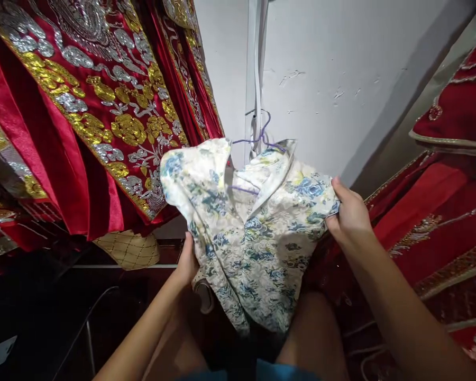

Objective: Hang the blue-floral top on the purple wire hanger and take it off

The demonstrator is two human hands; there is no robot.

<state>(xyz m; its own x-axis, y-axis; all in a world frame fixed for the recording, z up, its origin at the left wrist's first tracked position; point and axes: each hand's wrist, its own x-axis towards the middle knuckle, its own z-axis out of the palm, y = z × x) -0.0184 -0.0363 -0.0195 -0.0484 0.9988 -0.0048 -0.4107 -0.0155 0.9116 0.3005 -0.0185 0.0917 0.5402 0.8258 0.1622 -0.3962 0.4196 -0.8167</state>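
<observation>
A white short-sleeved blouse (257,254) with blue and yellow flowers hangs in front of me on a thin purple hanger (263,138), its hook up against the wall. My right hand (351,214) pinches the end of the sleeve on the right, thumb on top, pulling it outward. Lower down, my left hand (188,260) is closed at the blouse's left side edge; its fingers are mostly hidden behind the cloth. The collar lies open in a V, and the hanger's lower bar shows inside the neck.
Red garments with gold and silver embroidery (130,127) hang close on the left. More red embroidered clothing (440,211) hangs on the right. Behind is a white wall (321,69) with a vertical pale pole or cable (257,58). A beige shoe (204,296) is below the blouse.
</observation>
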